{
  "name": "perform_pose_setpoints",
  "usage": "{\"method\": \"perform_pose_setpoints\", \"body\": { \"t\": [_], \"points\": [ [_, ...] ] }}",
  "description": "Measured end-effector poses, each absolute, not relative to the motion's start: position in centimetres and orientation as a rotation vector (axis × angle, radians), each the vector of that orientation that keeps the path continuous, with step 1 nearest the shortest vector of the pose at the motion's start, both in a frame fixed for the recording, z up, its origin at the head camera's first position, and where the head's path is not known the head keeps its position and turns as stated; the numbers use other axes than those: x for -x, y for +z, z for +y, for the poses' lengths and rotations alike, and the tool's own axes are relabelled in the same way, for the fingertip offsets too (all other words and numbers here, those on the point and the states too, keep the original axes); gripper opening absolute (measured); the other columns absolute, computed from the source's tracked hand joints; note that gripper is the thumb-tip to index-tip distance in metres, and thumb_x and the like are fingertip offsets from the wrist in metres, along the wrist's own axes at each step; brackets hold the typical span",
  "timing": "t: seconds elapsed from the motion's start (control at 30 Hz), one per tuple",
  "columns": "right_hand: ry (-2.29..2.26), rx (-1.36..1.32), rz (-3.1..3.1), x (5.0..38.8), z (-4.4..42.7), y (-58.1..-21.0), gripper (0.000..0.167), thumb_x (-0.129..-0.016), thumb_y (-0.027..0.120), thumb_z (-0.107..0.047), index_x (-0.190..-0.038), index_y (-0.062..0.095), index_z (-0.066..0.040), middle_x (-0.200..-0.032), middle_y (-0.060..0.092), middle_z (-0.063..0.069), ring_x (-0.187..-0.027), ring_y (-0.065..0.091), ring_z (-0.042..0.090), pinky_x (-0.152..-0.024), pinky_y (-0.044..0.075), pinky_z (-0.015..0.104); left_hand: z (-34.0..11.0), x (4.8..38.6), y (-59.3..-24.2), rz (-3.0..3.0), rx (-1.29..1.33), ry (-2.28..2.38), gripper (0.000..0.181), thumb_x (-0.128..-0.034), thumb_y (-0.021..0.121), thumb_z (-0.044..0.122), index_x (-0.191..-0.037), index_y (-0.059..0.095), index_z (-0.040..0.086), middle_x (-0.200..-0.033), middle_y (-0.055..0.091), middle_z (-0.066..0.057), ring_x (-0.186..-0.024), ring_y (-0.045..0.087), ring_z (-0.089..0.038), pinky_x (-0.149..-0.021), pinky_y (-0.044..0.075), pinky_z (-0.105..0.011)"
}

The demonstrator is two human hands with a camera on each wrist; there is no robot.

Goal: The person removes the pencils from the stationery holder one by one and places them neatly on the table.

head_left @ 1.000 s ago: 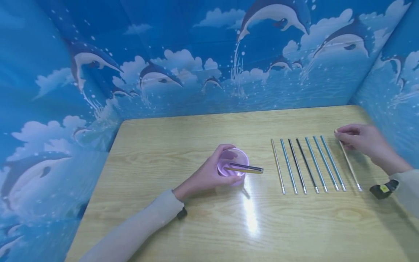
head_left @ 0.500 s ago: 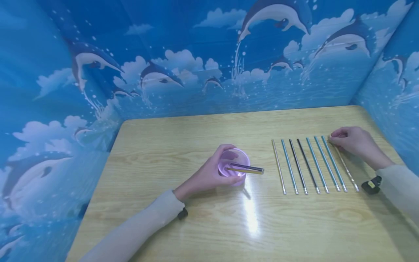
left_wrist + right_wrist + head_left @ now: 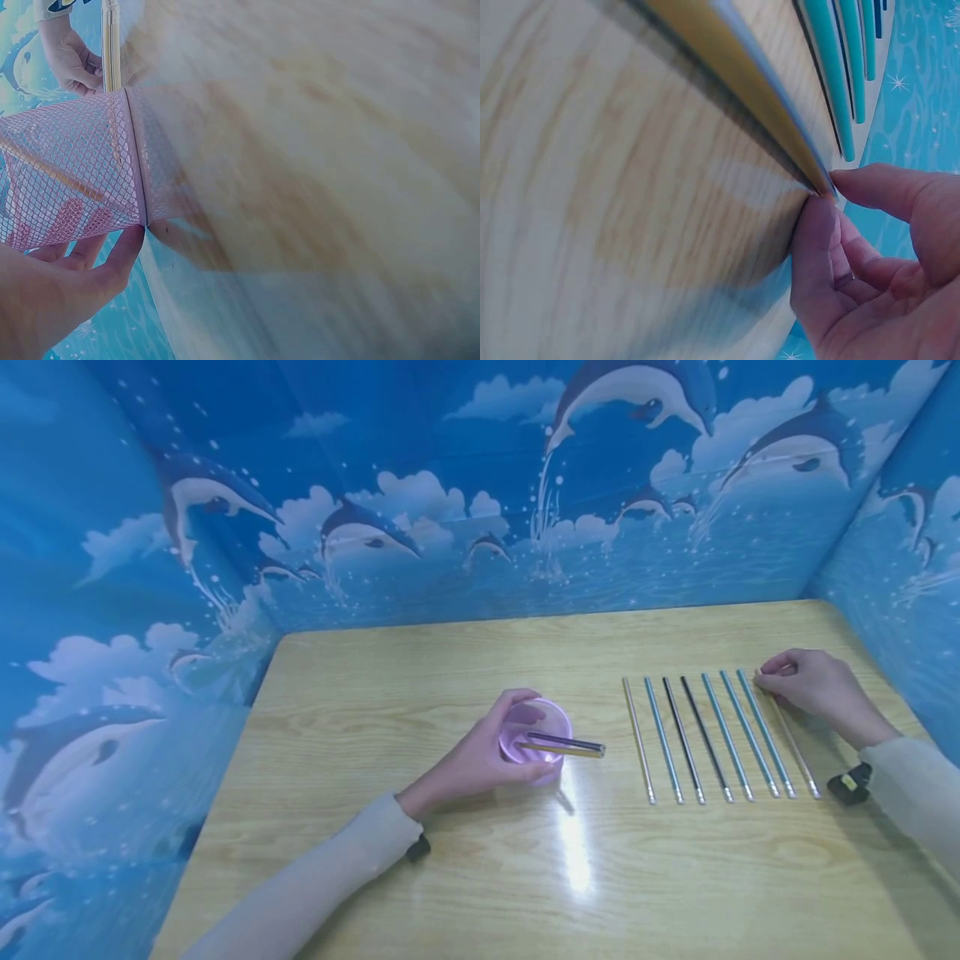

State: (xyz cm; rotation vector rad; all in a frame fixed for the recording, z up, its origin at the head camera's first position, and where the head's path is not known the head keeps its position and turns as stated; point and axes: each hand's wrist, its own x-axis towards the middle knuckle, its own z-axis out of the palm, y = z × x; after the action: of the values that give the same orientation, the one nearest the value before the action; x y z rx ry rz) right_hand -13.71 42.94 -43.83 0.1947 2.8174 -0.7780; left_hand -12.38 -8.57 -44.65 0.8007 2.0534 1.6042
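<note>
My left hand (image 3: 491,756) grips a pink mesh pencil cup (image 3: 558,718), thumb and fingers on opposite sides of it. A black pencil (image 3: 558,740) and a gold pencil (image 3: 562,751) stick out of the cup, leaning right. The left wrist view shows the mesh wall (image 3: 75,135) with a pencil slanting behind it. At the right end of a row of pencils, my right hand (image 3: 817,689) pinches the far end of a gold pencil (image 3: 795,743) lying on the table. Up close in the right wrist view, thumb and finger sit on either side of that pencil's (image 3: 757,90) tip.
Left of the pinched pencil lie several parallel pencils: teal ones (image 3: 765,735), black ones (image 3: 705,739) and a gold one (image 3: 637,741). They rest on a wood-grain table (image 3: 420,668). A dolphin-print curtain (image 3: 420,560) hangs along its back and sides.
My right hand has shifted left with the gold pencil, setting it nearer the row and parallel to it. The left hand and cup have stayed put.
</note>
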Motion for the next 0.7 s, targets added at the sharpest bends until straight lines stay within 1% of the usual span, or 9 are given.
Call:
{"method": "perform_pose_setpoints", "body": {
  "t": [0.1,0.13,0.2,0.37,0.47,0.57,0.63,0.67,0.7],
  "points": [
    [-0.781,-0.197,2.828,13.6,42.9,-43.9,0.055,-0.111,0.062,-0.037,-0.129,0.059,0.015,-0.123,0.065,0.040,-0.109,0.062,0.055,-0.084,0.052,0.063,-8.6,12.4,-44.6,2.055,-0.802,1.607,0.091,-0.0888,0.093,0.025,-0.162,0.039,0.028,-0.148,0.059,-0.008,-0.135,0.059,-0.020,-0.107,0.057,-0.040],
    [-0.783,-0.199,2.828,13.5,42.8,-43.9,0.056,-0.111,0.061,-0.038,-0.130,0.058,0.015,-0.124,0.064,0.041,-0.110,0.062,0.056,-0.086,0.051,0.066,-8.6,12.4,-44.6,2.055,-0.802,1.607,0.091,-0.0887,0.093,0.024,-0.162,0.039,0.028,-0.148,0.059,-0.008,-0.135,0.059,-0.020,-0.107,0.057,-0.040],
    [-0.786,-0.213,2.830,13.3,42.7,-43.8,0.057,-0.112,0.060,-0.038,-0.132,0.057,0.015,-0.126,0.063,0.042,-0.111,0.061,0.057,-0.089,0.050,0.070,-8.6,12.4,-44.6,2.057,-0.804,1.603,0.092,-0.0884,0.094,0.024,-0.162,0.039,0.028,-0.149,0.059,-0.008,-0.136,0.059,-0.019,-0.107,0.057,-0.039],
    [-0.829,-0.281,2.808,12.5,42.4,-43.5,0.066,-0.114,0.053,-0.045,-0.139,0.050,0.016,-0.133,0.056,0.045,-0.116,0.056,0.060,-0.090,0.049,0.072,-8.6,12.4,-44.6,2.056,-0.805,1.601,0.092,-0.0886,0.093,0.022,-0.163,0.038,0.025,-0.149,0.059,-0.009,-0.137,0.059,-0.021,-0.108,0.057,-0.038],
    [-0.898,-0.306,2.794,12.0,42.2,-43.4,0.072,-0.115,0.048,-0.049,-0.146,0.044,0.016,-0.139,0.050,0.046,-0.123,0.051,0.062,-0.095,0.046,0.075,-8.6,12.4,-44.6,2.050,-0.804,1.606,0.092,-0.0891,0.093,0.022,-0.162,0.038,0.028,-0.150,0.059,-0.009,-0.137,0.059,-0.023,-0.107,0.057,-0.038],
    [-1.001,-0.336,2.792,11.6,41.9,-43.4,0.073,-0.115,0.045,-0.048,-0.152,0.040,0.015,-0.146,0.044,0.045,-0.131,0.045,0.064,-0.101,0.042,0.077,-8.6,12.4,-44.7,2.053,-0.807,1.606,0.091,-0.0896,0.093,0.022,-0.162,0.038,0.028,-0.149,0.059,-0.009,-0.136,0.059,-0.023,-0.107,0.057,-0.039],
    [-1.067,-0.370,2.805,11.3,41.6,-43.3,0.072,-0.115,0.046,-0.048,-0.155,0.041,0.012,-0.150,0.044,0.042,-0.135,0.045,0.061,-0.101,0.045,0.069,-8.6,12.5,-44.7,2.054,-0.808,1.606,0.091,-0.0897,0.093,0.023,-0.162,0.038,0.028,-0.149,0.059,-0.009,-0.136,0.059,-0.023,-0.108,0.057,-0.040],
    [-1.098,-0.384,2.819,11.2,41.3,-43.2,0.071,-0.115,0.046,-0.047,-0.156,0.042,0.011,-0.151,0.045,0.040,-0.135,0.046,0.058,-0.099,0.049,0.060,-8.6,12.5,-44.7,2.054,-0.809,1.607,0.091,-0.0897,0.093,0.023,-0.163,0.038,0.026,-0.149,0.059,-0.009,-0.136,0.059,-0.023,-0.108,0.057,-0.040],
    [-1.133,-0.400,2.833,11.1,41.0,-43.2,0.069,-0.115,0.048,-0.046,-0.156,0.044,0.009,-0.151,0.048,0.035,-0.132,0.052,0.050,-0.097,0.051,0.049,-8.6,12.5,-44.7,2.053,-0.809,1.607,0.091,-0.0897,0.093,0.023,-0.163,0.038,0.025,-0.149,0.059,-0.008,-0.136,0.059,-0.023,-0.108,0.057,-0.040]
  ]
}}
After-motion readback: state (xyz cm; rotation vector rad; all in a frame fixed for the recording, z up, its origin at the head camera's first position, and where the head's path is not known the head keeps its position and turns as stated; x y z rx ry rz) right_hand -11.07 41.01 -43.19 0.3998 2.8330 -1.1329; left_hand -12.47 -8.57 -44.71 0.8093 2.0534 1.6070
